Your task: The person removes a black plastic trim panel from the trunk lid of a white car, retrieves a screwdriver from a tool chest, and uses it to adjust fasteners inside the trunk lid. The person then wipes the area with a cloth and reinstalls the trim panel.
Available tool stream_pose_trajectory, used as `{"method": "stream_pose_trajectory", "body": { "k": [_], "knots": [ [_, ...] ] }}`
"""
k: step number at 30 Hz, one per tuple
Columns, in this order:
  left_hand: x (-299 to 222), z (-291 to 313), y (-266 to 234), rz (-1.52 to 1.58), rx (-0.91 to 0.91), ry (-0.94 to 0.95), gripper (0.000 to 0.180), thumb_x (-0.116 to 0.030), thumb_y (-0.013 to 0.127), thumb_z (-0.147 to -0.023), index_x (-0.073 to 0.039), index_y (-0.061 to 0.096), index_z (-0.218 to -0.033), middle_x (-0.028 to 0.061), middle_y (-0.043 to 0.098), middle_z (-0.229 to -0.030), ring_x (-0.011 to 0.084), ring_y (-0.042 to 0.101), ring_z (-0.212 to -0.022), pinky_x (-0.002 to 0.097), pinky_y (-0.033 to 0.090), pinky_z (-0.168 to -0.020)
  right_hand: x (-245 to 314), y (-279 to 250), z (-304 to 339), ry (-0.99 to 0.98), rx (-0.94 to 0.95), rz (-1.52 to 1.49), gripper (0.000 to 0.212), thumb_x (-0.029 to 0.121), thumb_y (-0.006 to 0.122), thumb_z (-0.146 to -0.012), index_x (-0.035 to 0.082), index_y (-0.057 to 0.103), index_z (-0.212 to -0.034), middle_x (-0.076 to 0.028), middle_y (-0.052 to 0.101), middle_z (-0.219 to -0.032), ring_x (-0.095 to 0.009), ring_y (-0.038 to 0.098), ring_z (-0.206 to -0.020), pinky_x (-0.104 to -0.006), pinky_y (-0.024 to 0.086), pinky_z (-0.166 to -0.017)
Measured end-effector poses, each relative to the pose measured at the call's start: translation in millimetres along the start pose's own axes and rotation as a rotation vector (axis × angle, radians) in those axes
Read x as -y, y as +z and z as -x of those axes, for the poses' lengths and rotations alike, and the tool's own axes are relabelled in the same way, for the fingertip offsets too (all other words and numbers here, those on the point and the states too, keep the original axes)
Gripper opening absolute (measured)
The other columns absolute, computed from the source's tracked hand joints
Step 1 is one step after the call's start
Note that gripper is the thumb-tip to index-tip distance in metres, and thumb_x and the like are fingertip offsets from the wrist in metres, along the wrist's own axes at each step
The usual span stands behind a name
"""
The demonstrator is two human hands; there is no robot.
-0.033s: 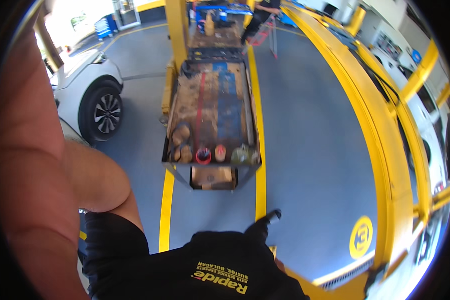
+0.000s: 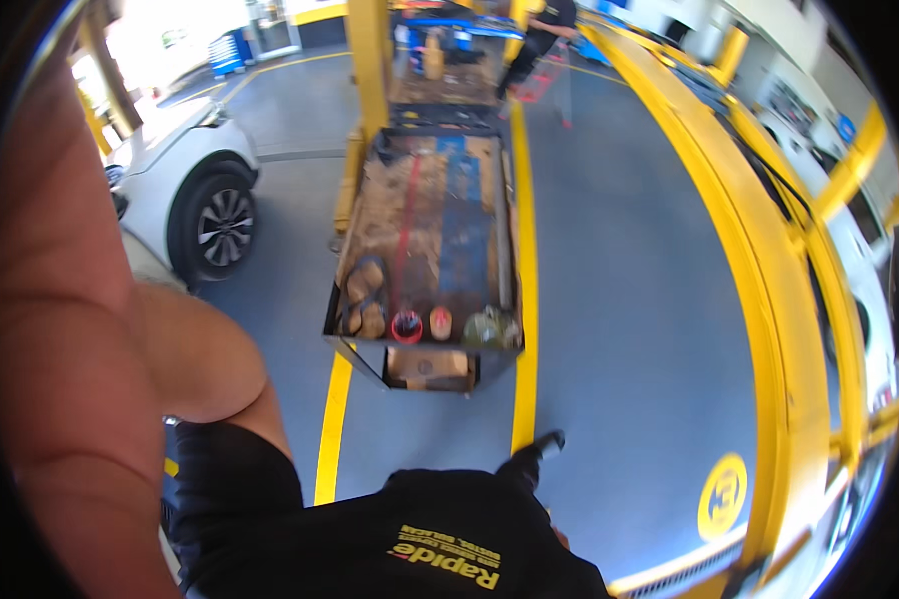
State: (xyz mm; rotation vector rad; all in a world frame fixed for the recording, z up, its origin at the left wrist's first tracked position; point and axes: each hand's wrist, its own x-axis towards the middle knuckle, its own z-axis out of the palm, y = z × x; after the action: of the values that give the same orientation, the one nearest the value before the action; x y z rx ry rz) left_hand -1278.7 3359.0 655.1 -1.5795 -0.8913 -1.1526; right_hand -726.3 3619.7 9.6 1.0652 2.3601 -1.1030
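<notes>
My left hand (image 2: 65, 329) is raised very close to the camera and fills the left side, its fingers out of the picture; the bent arm (image 2: 205, 349) behind it comes out of a black sleeve. Whether it holds anything is hidden. Of my right arm only a sliver of skin (image 2: 561, 540) shows beside my black shirt (image 2: 370, 539); the right hand is out of sight. Ahead, apart from both hands, stands a metal workbench (image 2: 425, 344) with a worn brown top. Along its near edge are brown rounded pieces (image 2: 368, 317), a red-rimmed round container (image 2: 407, 326), a small tub (image 2: 441, 322) and a greenish, see-through item (image 2: 489, 327).
A cardboard box (image 2: 425, 367) sits under the bench. To the left are a white car (image 2: 185, 150) and a yellow post (image 2: 370, 70). Yellow lift beams (image 2: 714, 210) run along the right. Far off, a person in dark clothes (image 2: 539, 45) is beside a red stand (image 2: 544, 85).
The view has shifted slightly: the bench, car and lift beams appear a little lower and farther right. My left hand stays raised in the same place.
</notes>
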Motion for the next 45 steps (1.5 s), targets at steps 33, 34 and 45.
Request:
{"method": "stream_pose_trajectory", "body": {
  "k": [33,34,45],
  "knots": [
    [1030.9,577.4,739.1,0.024,0.929,-1.835,0.039,-0.033,0.075,-0.1,-0.001,0.068,-0.121,0.0199,0.071,-0.121,0.0353,0.073,-0.11,0.0443,0.058,-0.095,344.1,-860.4,-1394.9,0.201,0.079,-0.58,0.026,0.018,0.062,-0.099,0.006,0.067,-0.122,-0.012,0.076,-0.101,-0.023,0.073,-0.079,-0.0386,0.056,-0.064],
    [1053.7,637.2,757.6,-0.099,0.961,-1.784,0.039,-0.035,0.074,-0.1,-0.003,0.068,-0.12,0.0204,0.071,-0.122,0.0362,0.073,-0.113,0.046,0.058,-0.096,365.3,-882.8,-1446.5,0.15,0.128,-0.588,0.026,0.018,0.062,-0.099,0.006,0.067,-0.122,-0.012,0.075,-0.101,-0.022,0.072,-0.078,-0.0375,0.056,-0.063],
    [974.0,878.3,779.0,-0.151,0.618,-3.412,0.06,-0.047,0.071,-0.097,-0.006,0.062,-0.14,0.0288,0.065,-0.14,0.0486,0.065,-0.126,0.0534,0.055,-0.104,727.0,-1069.4,-1860.5,-0.052,0.277,-0.228,0.021,0.02,0.064,-0.098,0.008,0.067,-0.115,-0.008,0.074,-0.099,-0.018,0.07,-0.076,-0.0326,0.054,-0.063]
  ]
}}
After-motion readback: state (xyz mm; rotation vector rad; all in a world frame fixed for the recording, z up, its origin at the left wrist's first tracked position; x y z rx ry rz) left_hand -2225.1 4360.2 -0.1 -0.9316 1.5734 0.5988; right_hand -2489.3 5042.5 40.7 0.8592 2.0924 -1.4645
